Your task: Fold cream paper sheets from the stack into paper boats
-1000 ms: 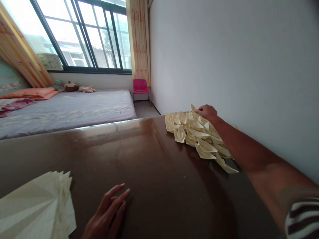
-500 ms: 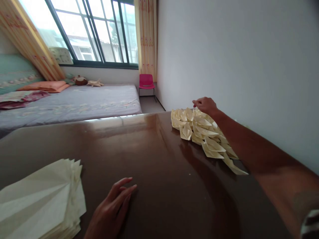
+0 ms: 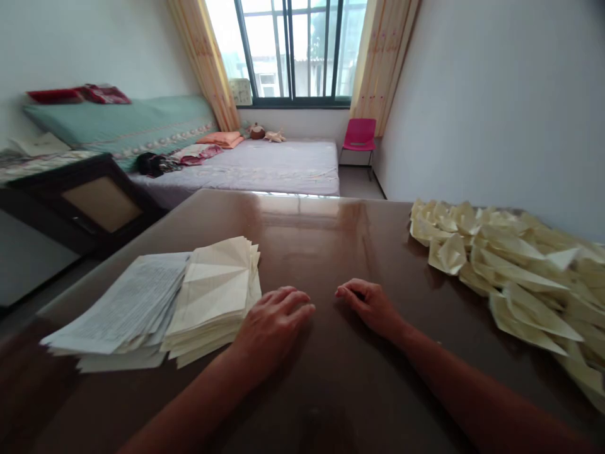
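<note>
My left hand lies palm down on the dark wooden table, fingers stretched flat, its side touching a stack of creased cream paper sheets. My right hand rests on the table just to its right, fingers loosely curled with nothing in them. A heap of folded cream paper boats spreads along the table's right side, well apart from both hands.
A stack of printed sheets lies left of the creased paper. Beyond the table stand a bed, a pink chair by the window and a dark cabinet at the left. A white wall runs along the right.
My right hand has left the heap of paper boats and come back to the table beside my left hand. The view has swung left, bringing the paper stacks into sight.
</note>
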`<move>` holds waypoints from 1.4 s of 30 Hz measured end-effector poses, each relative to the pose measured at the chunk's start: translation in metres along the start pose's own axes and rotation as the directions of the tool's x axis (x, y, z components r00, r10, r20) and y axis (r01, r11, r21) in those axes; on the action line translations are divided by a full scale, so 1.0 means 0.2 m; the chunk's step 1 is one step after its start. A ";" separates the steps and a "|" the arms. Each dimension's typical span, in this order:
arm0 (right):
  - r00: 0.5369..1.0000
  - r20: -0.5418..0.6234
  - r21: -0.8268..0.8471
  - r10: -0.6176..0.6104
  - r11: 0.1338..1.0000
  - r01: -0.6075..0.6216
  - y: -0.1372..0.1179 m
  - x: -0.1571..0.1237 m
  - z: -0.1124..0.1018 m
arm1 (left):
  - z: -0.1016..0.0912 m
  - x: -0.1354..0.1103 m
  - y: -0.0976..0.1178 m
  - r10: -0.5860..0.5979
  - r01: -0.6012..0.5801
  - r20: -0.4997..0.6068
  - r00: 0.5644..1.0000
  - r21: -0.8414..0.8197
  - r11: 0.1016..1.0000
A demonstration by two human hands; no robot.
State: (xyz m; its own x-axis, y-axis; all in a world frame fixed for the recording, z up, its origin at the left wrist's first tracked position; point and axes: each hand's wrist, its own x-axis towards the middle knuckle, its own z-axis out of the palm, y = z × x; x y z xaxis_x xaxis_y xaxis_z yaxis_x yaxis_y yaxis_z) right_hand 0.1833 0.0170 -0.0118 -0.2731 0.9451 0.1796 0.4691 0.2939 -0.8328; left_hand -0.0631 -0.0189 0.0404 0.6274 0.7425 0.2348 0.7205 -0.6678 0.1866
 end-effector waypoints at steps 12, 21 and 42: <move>0.994 0.082 -0.063 -0.067 0.995 0.072 0.01 -0.01 0.00 | -0.35 -0.24 -0.43 -0.576 0.577 0.300 0.760 0.093 0.811; 0.991 0.113 -0.065 -0.077 0.994 0.085 0.00 -0.01 -0.01 | -0.35 -0.26 -0.47 -0.611 0.629 0.345 0.713 0.071 0.774; 0.965 0.002 -0.166 -0.260 0.952 0.257 -0.02 -0.05 0.00 | -0.21 -0.05 -0.09 -0.340 0.344 -0.085 0.937 0.415 0.842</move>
State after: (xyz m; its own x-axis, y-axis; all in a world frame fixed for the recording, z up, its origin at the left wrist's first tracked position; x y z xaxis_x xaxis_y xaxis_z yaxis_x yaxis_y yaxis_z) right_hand 0.1847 0.0057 -0.0096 -0.3879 0.8356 0.3890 0.5158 0.5466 -0.6597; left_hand -0.0939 -0.0170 0.0748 0.3174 0.9180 0.2377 0.9451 -0.2857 -0.1584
